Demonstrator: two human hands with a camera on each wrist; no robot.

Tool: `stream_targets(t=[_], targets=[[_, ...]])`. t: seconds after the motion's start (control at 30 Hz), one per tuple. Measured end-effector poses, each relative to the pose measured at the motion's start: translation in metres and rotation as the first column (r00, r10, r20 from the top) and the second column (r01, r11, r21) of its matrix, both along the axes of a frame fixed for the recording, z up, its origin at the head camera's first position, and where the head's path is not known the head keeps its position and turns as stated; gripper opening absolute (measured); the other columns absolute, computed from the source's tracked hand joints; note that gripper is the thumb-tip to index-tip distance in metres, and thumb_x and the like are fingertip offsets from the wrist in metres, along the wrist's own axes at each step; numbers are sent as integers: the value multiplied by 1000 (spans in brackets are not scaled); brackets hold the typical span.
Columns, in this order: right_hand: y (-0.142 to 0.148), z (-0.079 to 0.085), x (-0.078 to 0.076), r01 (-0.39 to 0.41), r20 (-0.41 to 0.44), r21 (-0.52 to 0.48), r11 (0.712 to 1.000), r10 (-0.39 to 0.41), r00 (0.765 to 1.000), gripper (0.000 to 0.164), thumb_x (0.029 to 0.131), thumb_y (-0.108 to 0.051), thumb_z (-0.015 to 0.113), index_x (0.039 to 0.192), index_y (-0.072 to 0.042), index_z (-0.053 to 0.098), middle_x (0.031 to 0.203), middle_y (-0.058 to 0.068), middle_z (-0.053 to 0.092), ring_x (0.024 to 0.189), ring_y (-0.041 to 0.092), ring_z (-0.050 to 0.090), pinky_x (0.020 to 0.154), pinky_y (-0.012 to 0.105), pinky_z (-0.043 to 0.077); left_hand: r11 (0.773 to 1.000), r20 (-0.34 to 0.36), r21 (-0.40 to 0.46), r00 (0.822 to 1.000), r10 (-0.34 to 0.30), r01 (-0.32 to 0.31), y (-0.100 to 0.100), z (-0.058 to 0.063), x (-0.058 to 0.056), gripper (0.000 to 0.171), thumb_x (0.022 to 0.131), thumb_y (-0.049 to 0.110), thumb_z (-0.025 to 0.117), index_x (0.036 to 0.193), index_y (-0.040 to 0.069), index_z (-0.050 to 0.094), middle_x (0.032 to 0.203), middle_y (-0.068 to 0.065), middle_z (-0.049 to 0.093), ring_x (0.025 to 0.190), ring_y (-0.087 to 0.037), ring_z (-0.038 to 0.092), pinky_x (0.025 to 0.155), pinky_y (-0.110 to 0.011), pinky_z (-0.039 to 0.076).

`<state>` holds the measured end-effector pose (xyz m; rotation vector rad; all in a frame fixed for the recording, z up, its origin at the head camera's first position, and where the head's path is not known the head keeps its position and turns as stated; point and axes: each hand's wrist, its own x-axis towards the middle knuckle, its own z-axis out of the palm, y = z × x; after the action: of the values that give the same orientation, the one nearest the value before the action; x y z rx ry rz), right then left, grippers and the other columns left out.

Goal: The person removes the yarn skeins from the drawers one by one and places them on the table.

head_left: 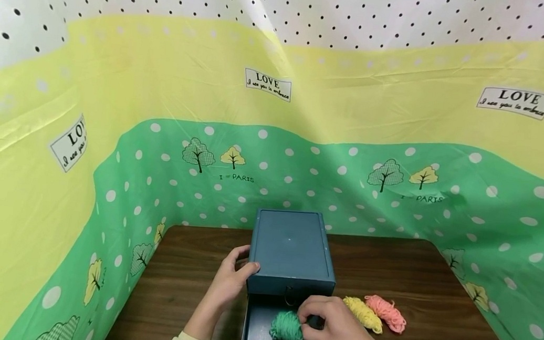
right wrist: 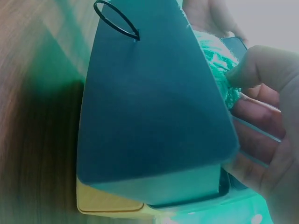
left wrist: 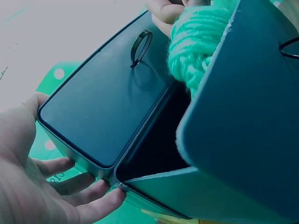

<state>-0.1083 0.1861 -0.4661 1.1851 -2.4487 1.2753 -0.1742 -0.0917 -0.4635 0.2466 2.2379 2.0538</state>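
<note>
My right hand (head_left: 337, 324) has thumb and fingers pinched together on the right end of the green yarn (head_left: 284, 328), which sits within the open drawer (head_left: 256, 328); whether it bears on the drawer's floor I can't tell. I'd expect it to feel light and soft, giving under a squeeze, grippy rather than slippery, and hard to break, though a stray strand could snag or pull loose. The wound middle looks the surest hold, taking several turns at once. That hand reaches in from the lower right, its back uppermost. My left hand (head_left: 232, 280), fingers apart, rests along the left side of the blue box (head_left: 290, 242), thumb over its top edge. Beyond, on the surface (head_left: 184, 274), the yellow yarn (head_left: 364, 314) and pink yarn (head_left: 387, 313) lie side by side.
</note>
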Motion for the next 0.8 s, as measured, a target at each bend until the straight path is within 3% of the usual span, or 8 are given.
stream_targets(t=[0.37, 0.8], targets=[[15, 9, 7, 88, -92, -6, 996, -88, 992, 38, 80, 5, 77, 90, -31, 68, 93, -16, 69, 81, 0, 64, 69, 19, 52, 1000, 3, -6, 1000, 6, -6, 0, -2, -2, 61, 97, 24, 66, 150, 5, 44, 150, -21, 49, 136, -40, 50, 104, -51, 48], [41, 17, 13, 156, -94, -47, 987, -160, 983, 46, 80, 14, 71, 92, -30, 68, 93, -15, 70, 77, -1, 60, 66, 19, 49, 1000, 14, -3, 1000, -9, 9, -2, 0, -3, 61, 97, 24, 66, 151, 5, 42, 148, -21, 50, 135, -39, 50, 104, -51, 48]])
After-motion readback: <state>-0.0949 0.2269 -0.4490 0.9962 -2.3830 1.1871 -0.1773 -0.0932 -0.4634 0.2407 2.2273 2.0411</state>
